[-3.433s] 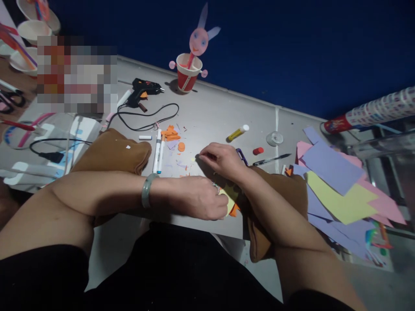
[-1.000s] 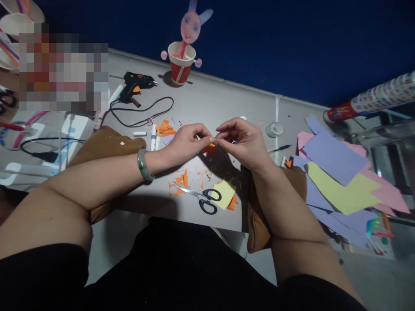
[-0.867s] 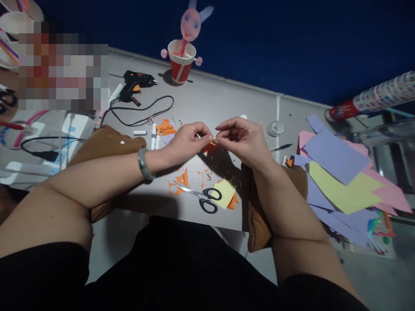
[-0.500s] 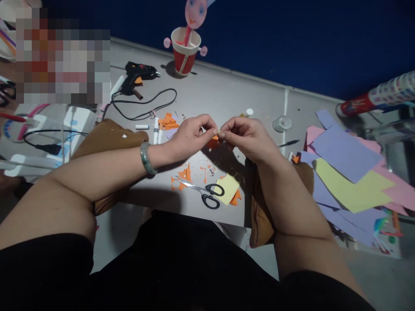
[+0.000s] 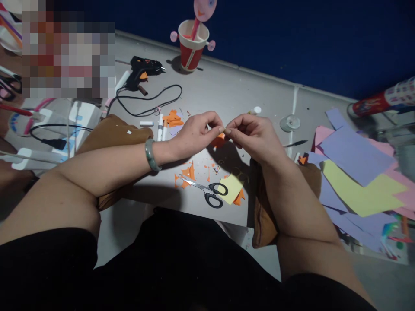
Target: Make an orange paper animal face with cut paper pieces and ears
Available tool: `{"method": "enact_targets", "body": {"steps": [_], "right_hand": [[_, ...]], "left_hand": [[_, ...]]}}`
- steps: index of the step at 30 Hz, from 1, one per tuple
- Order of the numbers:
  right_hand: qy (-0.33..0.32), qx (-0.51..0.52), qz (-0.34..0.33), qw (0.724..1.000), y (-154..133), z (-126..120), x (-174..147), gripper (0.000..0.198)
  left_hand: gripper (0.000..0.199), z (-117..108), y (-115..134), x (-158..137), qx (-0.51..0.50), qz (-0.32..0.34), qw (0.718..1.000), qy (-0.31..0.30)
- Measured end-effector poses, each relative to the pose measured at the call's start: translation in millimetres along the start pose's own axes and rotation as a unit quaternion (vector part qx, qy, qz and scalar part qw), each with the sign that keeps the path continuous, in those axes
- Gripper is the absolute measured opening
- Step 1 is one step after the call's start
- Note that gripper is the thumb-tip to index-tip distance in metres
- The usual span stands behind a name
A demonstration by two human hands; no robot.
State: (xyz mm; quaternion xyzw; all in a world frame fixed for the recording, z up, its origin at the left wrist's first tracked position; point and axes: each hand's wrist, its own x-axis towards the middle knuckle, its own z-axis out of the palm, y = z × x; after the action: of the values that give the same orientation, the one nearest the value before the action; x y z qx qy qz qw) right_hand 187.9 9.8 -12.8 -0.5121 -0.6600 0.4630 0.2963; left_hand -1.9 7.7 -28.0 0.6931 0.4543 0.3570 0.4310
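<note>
My left hand (image 5: 201,131), a green bangle (image 5: 151,155) on its wrist, pinches thumb to forefinger above the table. Its tips meet those of my right hand (image 5: 254,134), also closed in a pinch. Something tiny and yellowish shows between the fingertips, too small to name. Just below them is an orange paper piece (image 5: 219,141), partly covered; whether it is held or lies on the table I cannot tell. Nearer to me, scissors (image 5: 205,189) with black handles lie partly open across a yellow paper piece (image 5: 234,190) and orange scraps (image 5: 188,175).
A black glue gun (image 5: 142,71) with a looped cord lies back left, beside a red paper cup (image 5: 191,54) bearing a pink paper face. White markers (image 5: 160,127) lie left of my hands. On the right are a clear round container (image 5: 289,123), a dark pen (image 5: 296,143) and purple paper (image 5: 356,151).
The whole view has shifted slightly, so things sit a little further right. Both hands keep their pinch at the same spot over the table.
</note>
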Motion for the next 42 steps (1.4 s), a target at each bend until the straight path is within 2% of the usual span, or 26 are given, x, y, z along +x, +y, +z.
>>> {"method": "enact_targets", "body": {"steps": [4,9,12,14,16,18,20,23,27,42], "right_hand": [[0.007,0.010,-0.003,1.000,-0.9,2.0,0.0,0.037],[0.005,0.010,-0.009,1.000,-2.1,0.2,0.1,0.024],[0.028,-0.036,-0.017,0.999,1.4,-2.8,2.1,0.018],[0.041,-0.098,-0.016,0.994,5.7,-4.1,4.4,0.015],[0.032,-0.163,-0.006,0.986,10.3,-4.4,7.2,0.011],[0.004,-0.215,0.013,0.977,14.5,-4.1,10.0,0.008],[-0.027,-0.253,0.029,0.967,17.8,-3.9,12.3,0.007],[-0.050,-0.291,0.036,0.955,21.5,-4.4,14.6,0.007],[-0.051,-0.301,0.035,0.952,24.4,-6.2,15.8,0.007],[-0.073,-0.273,0.061,0.957,26.7,-4.5,20.5,0.007]], "left_hand": [[0.010,0.7,-0.7,-1.1,-0.009,0.006,1.000,0.003],[0.009,0.6,-4.3,0.2,-0.007,0.006,1.000,0.001],[0.009,-0.2,-3.8,-1.7,0.047,0.009,0.999,-0.017],[0.011,-0.1,-0.7,-6.7,0.124,0.034,0.990,-0.059],[0.017,1.2,4.1,-14.7,0.228,0.069,0.964,-0.120],[0.026,3.3,8.9,-24.2,0.336,0.087,0.915,-0.205],[0.032,5.6,12.2,-32.7,0.394,0.105,0.870,-0.276],[0.048,7.3,13.2,-39.8,0.429,0.117,0.841,-0.308],[0.059,6.7,11.1,-40.4,0.448,0.107,0.830,-0.315],[0.054,4.7,11.5,-38.5,0.453,0.102,0.823,-0.327]]}}
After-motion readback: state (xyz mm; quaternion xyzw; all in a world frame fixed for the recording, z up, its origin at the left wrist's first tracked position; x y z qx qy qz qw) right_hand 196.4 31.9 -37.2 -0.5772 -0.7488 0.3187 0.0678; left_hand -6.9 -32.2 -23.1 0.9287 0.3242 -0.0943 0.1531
